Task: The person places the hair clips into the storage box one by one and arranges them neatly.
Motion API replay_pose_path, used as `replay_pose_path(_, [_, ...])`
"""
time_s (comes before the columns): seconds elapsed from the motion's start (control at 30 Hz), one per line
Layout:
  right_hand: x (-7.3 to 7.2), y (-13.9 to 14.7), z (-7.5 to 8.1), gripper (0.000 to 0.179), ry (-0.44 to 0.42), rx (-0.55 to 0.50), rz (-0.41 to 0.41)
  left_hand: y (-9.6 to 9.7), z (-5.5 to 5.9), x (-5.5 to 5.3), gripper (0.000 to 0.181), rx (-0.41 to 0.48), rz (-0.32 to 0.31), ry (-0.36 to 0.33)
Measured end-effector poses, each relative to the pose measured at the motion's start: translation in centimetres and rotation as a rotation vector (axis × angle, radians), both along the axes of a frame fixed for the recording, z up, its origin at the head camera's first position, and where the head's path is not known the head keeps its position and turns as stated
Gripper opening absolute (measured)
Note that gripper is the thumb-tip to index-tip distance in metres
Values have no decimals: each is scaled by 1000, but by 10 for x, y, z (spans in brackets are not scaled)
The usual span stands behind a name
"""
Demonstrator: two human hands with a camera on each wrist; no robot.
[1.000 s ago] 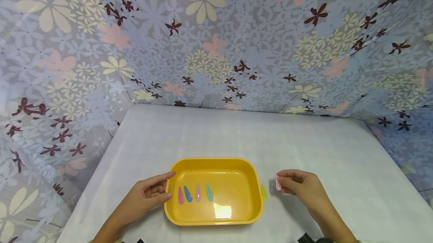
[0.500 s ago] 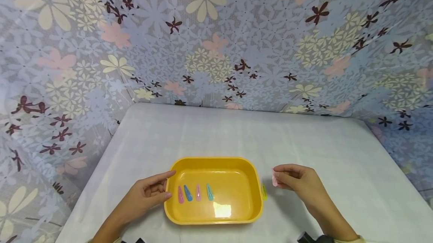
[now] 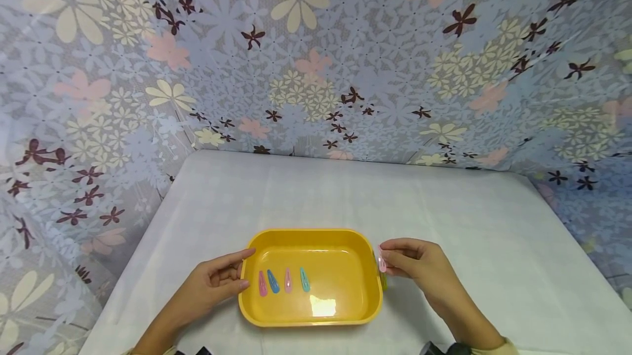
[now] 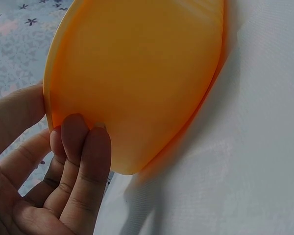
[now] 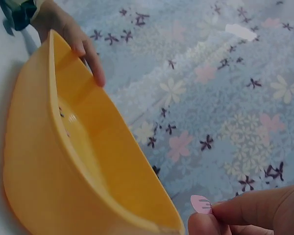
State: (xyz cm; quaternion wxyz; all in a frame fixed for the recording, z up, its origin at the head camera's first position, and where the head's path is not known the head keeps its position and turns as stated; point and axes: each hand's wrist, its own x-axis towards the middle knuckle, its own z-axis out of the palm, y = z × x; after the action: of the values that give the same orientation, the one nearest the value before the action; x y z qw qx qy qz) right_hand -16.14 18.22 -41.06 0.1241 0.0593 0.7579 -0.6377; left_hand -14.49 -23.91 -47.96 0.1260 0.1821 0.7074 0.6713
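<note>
A yellow plastic tray (image 3: 340, 303) stands on the table, holding a dark pink hair clip (image 3: 263, 283), a blue hair clip (image 3: 273, 281), a light pink hair clip (image 3: 288, 280) and a turquoise hair clip (image 3: 305, 279) in a row on its left half. My left hand (image 3: 217, 282) grips the tray's left end, fingers against its wall in the left wrist view. Between thumb and fingertips, my right hand (image 3: 415, 261) pinches another pink hair clip (image 5: 201, 204), raised beside the tray's right rim. Below that hand, a yellow-green hair clip (image 3: 383, 281) lies by the right wall, partly hidden.
A white cloth (image 3: 345, 196) covers the table. Floral fabric (image 3: 316, 69) hangs behind it and along both sides. Light reflects brightly off the tray's floor near its front.
My right hand has moved left with the pink hair clip, from over the cloth to the tray's right rim, now overlapping the yellow-green clip. My left hand stays at the tray's left end.
</note>
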Motion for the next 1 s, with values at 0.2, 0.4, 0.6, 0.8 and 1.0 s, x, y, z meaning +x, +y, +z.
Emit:
replay_pose_path(0.2, [1, -16, -3, 38, 3, -53, 51, 1, 0, 0, 55, 11, -3, 0])
replay_pose_path(0.4, [3, -33, -8, 38, 1, -124, 76, 1, -1, 0, 55, 8, 2, 0])
replay_pose_path(0.6, [2, -49, -7, 36, 18, -138, 52, -1, 0, 0, 55, 3, -7, 7])
replay_pose_path(0.8, [3, -64, -8, 33, 19, -136, 59, -1, -1, 0, 54, -8, 6, 16])
replay_pose_path(1.0, [6, -74, -10, 31, 45, -136, 54, -1, 0, 0, 54, -16, 2, 13])
